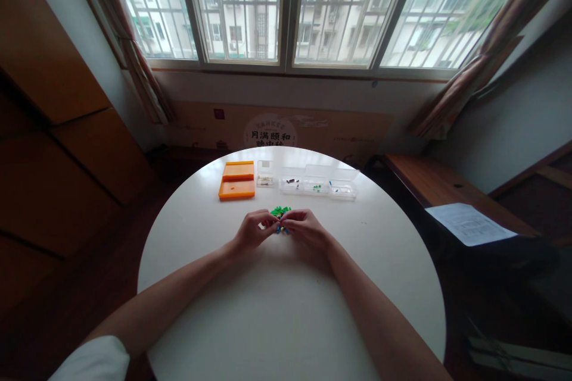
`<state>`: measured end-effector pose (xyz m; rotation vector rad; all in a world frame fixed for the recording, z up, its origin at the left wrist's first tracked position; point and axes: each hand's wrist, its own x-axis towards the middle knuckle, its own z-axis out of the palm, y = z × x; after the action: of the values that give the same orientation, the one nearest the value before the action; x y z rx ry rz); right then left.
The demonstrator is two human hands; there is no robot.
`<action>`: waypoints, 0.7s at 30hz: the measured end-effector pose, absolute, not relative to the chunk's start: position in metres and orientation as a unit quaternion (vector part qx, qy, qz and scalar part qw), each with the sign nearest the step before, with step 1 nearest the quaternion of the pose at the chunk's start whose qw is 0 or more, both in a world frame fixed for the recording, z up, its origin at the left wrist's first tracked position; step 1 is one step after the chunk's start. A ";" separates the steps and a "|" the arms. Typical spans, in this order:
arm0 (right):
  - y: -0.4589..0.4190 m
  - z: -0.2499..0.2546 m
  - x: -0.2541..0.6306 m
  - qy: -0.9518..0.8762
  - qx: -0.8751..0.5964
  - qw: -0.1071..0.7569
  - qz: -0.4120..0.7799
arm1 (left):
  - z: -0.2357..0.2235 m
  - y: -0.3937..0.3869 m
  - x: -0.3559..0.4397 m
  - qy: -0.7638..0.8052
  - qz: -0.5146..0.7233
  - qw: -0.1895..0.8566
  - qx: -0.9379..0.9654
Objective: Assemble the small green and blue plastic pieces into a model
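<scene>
In the head view, a small heap of colourful little pieces [280,211], mostly green with some blue, red and yellow, lies on the white round table [286,303]. My left hand [257,228] is at the heap's left side, its thumb and fingertips pinched together. From the right, my right hand [306,227] meets it, also in a pinch, and the fingertips of both hands nearly touch over the pieces. Whatever is between the fingers is too small to make out. The hands cover part of the heap.
Behind the heap stand an open orange case [236,190] and, to its right, several open clear plastic boxes [308,189] with tiny parts inside. A printed sheet [469,223] lies on a wooden bench [415,175] at the right. Beyond the table is a barred window.
</scene>
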<state>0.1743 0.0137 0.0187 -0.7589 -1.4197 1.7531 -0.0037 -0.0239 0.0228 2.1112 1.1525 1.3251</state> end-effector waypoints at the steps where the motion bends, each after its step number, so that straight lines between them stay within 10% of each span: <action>1: 0.013 0.019 0.174 -0.552 -0.297 0.371 0.685 | 0.023 -0.024 -0.004 0.411 0.473 0.197 0.754; 21: 0.013 0.020 0.175 -0.544 -0.291 0.368 0.696 | 0.022 -0.024 -0.004 0.410 0.476 0.205 0.751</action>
<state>0.1752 0.0128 0.0203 -0.7470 -1.3983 1.7865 -0.0036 -0.0242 0.0223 2.0936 1.1426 1.3270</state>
